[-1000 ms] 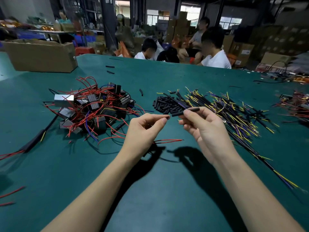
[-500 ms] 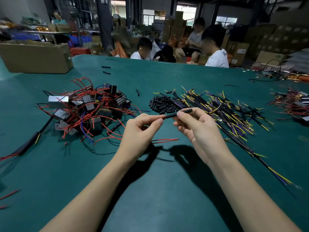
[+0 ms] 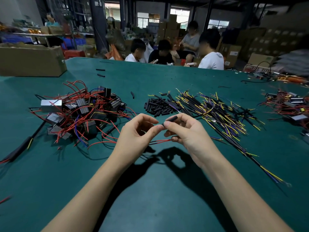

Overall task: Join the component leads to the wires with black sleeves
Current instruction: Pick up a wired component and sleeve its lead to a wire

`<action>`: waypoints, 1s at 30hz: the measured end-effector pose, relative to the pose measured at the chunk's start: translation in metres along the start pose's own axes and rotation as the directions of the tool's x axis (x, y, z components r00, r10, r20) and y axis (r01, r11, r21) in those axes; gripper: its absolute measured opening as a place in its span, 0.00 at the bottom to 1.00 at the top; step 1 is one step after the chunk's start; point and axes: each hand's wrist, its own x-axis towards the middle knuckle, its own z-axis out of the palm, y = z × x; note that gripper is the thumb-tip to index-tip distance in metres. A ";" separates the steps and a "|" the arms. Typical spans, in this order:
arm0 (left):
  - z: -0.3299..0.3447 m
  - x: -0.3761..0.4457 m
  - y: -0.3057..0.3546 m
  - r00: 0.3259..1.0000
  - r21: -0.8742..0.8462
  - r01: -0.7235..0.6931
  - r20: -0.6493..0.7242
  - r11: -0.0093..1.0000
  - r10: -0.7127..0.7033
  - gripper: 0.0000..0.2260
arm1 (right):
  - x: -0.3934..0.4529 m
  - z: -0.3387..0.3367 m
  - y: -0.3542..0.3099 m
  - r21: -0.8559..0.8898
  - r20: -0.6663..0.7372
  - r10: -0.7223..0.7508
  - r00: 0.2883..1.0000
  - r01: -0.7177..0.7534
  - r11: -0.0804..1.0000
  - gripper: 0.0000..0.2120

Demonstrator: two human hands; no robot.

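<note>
Right hand (image 3: 189,131) pinches the black sleeve (image 3: 170,119); left hand (image 3: 137,131) pinches at its near end. Risk: thin red lead (image 3: 160,141) buckles or misses the bore.

Short black sleeve (image 3: 170,119) held above table, red leads (image 3: 160,141) below it, loose sleeves pile (image 3: 158,106) behind

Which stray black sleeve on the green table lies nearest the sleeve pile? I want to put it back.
The short curved black sleeve, alone just left of the black sleeve pile. The two other stray sleeves lie farther back, toward the cardboard box.
</note>
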 end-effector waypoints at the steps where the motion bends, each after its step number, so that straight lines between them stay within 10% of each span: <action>1: 0.000 0.000 0.001 1.000 0.003 -0.001 0.007 1.000 0.001 0.08 | 0.000 0.001 0.000 -0.016 0.009 -0.007 1.000 0.007 1.000 0.06; 30: -0.004 -0.002 0.004 0.990 0.026 -0.057 0.133 0.998 0.053 0.10 | 0.000 0.000 0.005 -0.019 -0.039 -0.103 0.994 0.102 0.995 0.03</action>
